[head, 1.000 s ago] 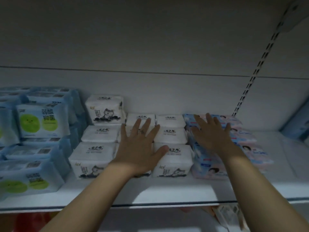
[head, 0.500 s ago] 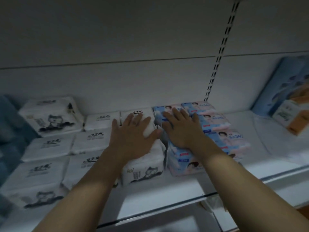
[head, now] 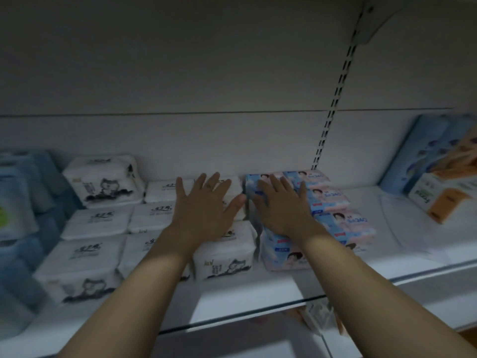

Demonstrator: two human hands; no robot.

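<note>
Left hand [head: 204, 211] on white packs [head: 224, 257], right hand [head: 284, 211] on pink-blue packs [head: 344, 224], box [head: 444, 200]

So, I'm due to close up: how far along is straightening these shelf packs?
Done: white cat-print tissue packs lie in rows. In hand: left hand flat on one, right hand flat on the blue-and-pink plastic packs. Remaining, perhaps: one white pack sits tilted at the back left.

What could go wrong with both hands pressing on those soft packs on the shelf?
1. The left hand lies flat on the soft white plastic packs with a cat drawing; a sideways shove might topple the tilted white pack stacked at the back left.
2. The right hand rests on the blue-and-pink plastic packs; dragging them forward could slide the front one off the white shelf's front edge.
</note>
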